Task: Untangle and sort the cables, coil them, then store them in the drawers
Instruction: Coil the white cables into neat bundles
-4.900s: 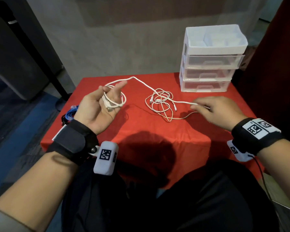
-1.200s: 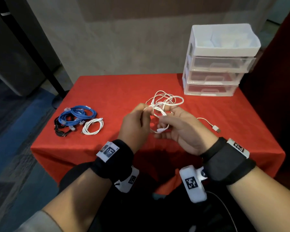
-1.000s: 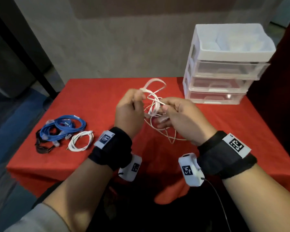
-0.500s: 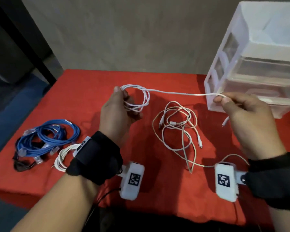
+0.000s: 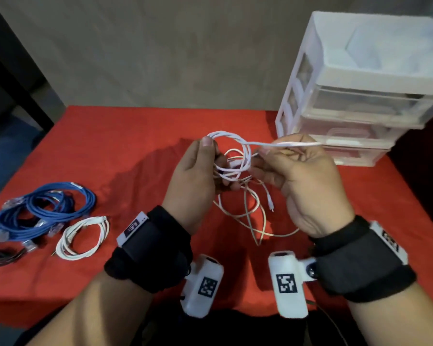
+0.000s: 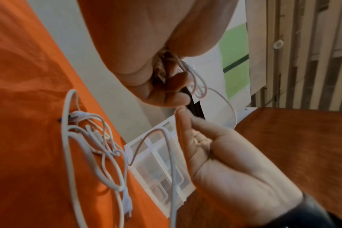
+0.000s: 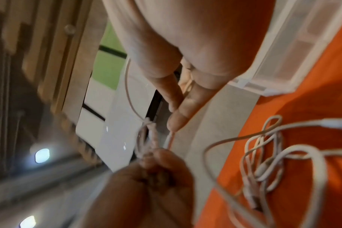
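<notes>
My left hand [image 5: 211,161] holds a small coil of white cable [image 5: 238,156] above the red table, its loops pinched between thumb and fingers. Close beside it my right hand [image 5: 266,154] pinches the same cable's free length, which runs on to the right toward the drawers. In the left wrist view the loops [image 6: 197,86] hang from my left fingers, with the right hand [image 6: 215,154] below them. A loose tangle of white cables [image 5: 250,216] lies on the cloth under both hands and shows again as the tangle [image 7: 273,162] in the right wrist view.
A white three-drawer unit [image 5: 360,101] stands at the back right, close to my right hand. At the left edge lie coiled blue cables [image 5: 45,208], a black cable [image 5: 0,257] and a coiled white cable [image 5: 83,238]. The red cloth [image 5: 125,151] covers the table.
Half a second ago my hands were apart with the cable stretched between them. The right hand has since swung back to the left hand, bringing the cable to the coil.
</notes>
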`<action>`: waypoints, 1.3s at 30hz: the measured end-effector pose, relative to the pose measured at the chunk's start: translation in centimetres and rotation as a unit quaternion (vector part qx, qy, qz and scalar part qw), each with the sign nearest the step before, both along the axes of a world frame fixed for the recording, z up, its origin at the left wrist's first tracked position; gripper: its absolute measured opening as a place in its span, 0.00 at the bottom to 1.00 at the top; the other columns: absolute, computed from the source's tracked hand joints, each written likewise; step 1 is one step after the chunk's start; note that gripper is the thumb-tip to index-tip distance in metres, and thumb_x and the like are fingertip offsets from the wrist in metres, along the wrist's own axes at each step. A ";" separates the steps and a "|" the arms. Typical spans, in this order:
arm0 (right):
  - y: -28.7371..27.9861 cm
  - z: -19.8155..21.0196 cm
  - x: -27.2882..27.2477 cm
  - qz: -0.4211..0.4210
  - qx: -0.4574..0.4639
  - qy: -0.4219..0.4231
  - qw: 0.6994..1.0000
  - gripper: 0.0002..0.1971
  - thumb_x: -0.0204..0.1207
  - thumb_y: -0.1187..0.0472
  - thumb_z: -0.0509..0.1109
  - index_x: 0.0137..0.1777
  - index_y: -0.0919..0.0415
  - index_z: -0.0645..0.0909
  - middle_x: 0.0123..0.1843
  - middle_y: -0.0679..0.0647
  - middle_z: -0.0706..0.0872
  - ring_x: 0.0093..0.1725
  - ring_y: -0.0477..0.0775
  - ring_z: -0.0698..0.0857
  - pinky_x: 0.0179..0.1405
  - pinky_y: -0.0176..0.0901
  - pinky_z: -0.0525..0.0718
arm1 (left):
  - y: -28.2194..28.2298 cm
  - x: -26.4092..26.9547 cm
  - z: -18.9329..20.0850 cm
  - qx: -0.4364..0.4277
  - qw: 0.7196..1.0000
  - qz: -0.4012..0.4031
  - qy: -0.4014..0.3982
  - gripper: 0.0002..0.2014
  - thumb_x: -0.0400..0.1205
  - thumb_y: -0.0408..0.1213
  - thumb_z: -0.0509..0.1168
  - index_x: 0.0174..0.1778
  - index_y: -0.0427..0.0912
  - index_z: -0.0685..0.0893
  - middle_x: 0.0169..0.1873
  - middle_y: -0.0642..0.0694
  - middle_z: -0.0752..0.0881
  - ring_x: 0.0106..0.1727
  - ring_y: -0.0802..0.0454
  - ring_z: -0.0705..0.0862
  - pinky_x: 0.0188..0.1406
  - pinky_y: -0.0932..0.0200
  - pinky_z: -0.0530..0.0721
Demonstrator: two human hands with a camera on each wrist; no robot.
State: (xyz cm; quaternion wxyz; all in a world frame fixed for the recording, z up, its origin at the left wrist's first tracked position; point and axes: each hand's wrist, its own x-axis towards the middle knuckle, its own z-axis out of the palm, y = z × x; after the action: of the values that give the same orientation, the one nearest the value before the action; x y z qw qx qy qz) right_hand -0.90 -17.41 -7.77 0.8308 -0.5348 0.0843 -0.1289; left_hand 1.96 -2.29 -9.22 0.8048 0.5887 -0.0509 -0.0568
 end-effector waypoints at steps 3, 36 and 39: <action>0.0 -0.5 -0.7 0.022 0.106 -0.009 0.994 0.08 0.76 0.77 0.70 0.48 0.66 0.76 0.40 0.65 0.89 0.39 0.56 0.92 0.38 0.43 0.91 | -0.9 -0.2 -0.3 0.042 0.998 0.016 -0.036 0.15 0.93 0.44 0.52 0.43 0.41 0.74 0.27 0.52 0.77 0.26 0.54 0.77 0.31 0.54 0.81; 1.2 0.5 -0.7 0.053 -0.462 -0.130 0.876 0.14 0.74 0.61 0.82 0.58 0.49 0.89 0.43 0.46 0.84 0.39 0.49 0.82 0.41 0.30 0.77 | 0.2 -0.7 0.4 0.123 0.990 -0.043 -0.046 0.19 0.93 0.44 0.54 0.53 0.28 0.76 0.38 0.40 0.80 0.38 0.48 0.77 0.36 0.53 0.77; 0.8 0.5 -0.8 0.043 -0.470 -0.129 0.872 0.08 0.73 0.62 0.82 0.49 0.51 0.91 0.39 0.43 0.85 0.36 0.44 0.82 0.38 0.25 0.73 | 0.1 -1.0 1.0 0.089 0.995 -0.051 -0.002 0.19 0.93 0.44 0.52 0.53 0.31 0.80 0.33 0.45 0.83 0.32 0.57 0.79 0.32 0.63 0.79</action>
State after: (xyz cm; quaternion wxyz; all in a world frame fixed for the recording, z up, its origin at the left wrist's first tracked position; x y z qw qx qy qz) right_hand -1.67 -16.57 -7.28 0.4896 -0.8439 -0.1169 -0.1855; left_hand 0.98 -2.15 -8.19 0.7448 0.6550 -0.0770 -0.1013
